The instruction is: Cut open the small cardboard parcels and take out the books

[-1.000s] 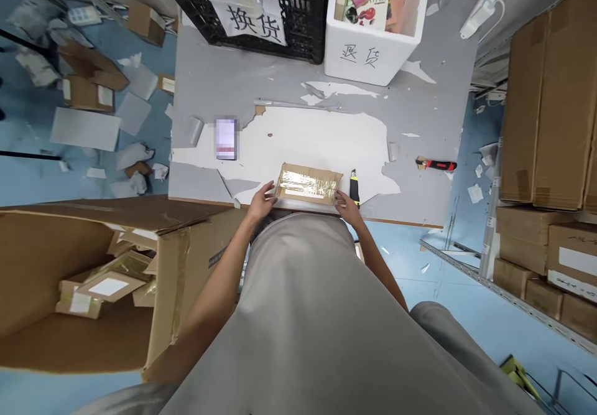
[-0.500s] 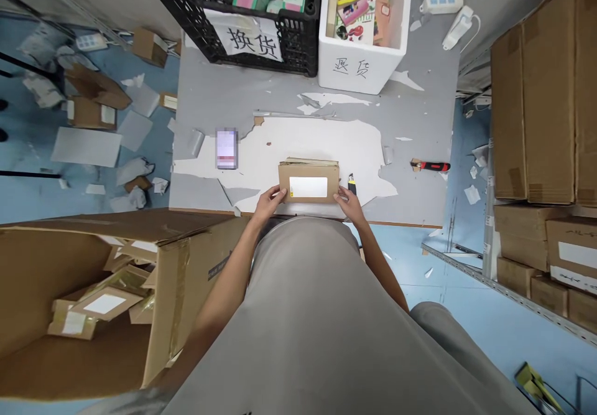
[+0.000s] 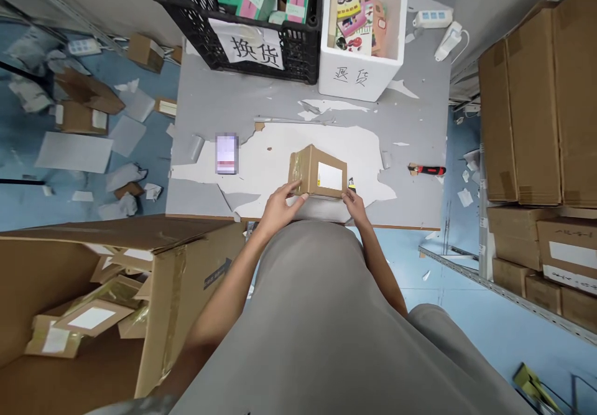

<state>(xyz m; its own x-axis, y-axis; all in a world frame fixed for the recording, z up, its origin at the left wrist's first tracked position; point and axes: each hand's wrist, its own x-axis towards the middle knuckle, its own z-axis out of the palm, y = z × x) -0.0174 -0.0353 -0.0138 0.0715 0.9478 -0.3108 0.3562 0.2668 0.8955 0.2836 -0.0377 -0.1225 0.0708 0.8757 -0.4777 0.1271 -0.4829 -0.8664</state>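
Note:
A small brown cardboard box (image 3: 310, 169) with a white label and clear tape on its left end is turned at an angle near the table's front edge. My left hand (image 3: 281, 208) grips its lower left end, fingers on the taped side and thumb near the bottom edge. With closed fingers, my right hand (image 3: 356, 208) holds the lower right corner. Just behind that hand lies a yellow-and-black utility knife (image 3: 351, 185), partly hidden. Under the box spreads a torn white sheet (image 3: 261, 153) on the grey table (image 3: 196, 104).
A phone (image 3: 226, 153) lies left, a red-and-black utility knife (image 3: 428, 170) right. At the back stand a black crate (image 3: 186, 26) and a white bin (image 3: 361, 79). An open carton (image 3: 186, 303) with taped boxes stands at lower left. Large cartons (image 3: 534, 110) are stacked on the right.
The cardboard box has turned, so its taped left end now shows. My left hand has shifted right and forward along with it; my right hand has moved slightly right.

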